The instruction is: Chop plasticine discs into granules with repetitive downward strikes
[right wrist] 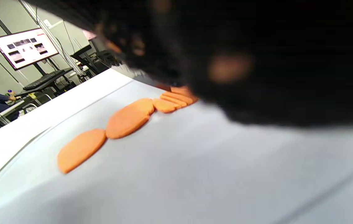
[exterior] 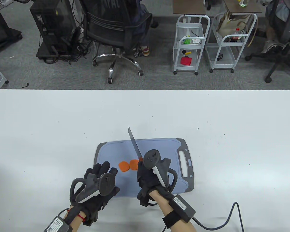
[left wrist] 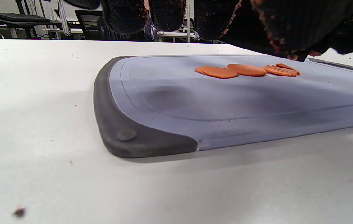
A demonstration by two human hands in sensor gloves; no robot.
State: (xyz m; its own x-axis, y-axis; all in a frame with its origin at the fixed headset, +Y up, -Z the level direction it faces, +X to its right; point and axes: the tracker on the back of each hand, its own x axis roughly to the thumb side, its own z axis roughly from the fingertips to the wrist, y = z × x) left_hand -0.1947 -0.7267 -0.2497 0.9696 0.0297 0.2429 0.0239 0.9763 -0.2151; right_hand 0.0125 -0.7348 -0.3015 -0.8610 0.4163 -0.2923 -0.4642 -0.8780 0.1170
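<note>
The right hand (exterior: 151, 174) grips the handle of a knife (exterior: 134, 145), whose dark blade slants up and away from the person over the far half of the grey cutting board (exterior: 111, 149). On the board lies a short row of orange plasticine: two whole discs (right wrist: 108, 130) touching edge to edge, and next to them, nearest the knife, a third already cut into strips (left wrist: 280, 70). No small granules can be seen, so the chopping looks to be at an early stage, with the blade lifted between strikes. The left hand (exterior: 96, 183) holds nothing; its fingers are spread loosely over the near left part of the board, just beside the discs and apart from them. The next strike probably calls for bringing the blade straight down across the strips, crossing the cuts, while the left fingers keep back from the blade's line
</note>
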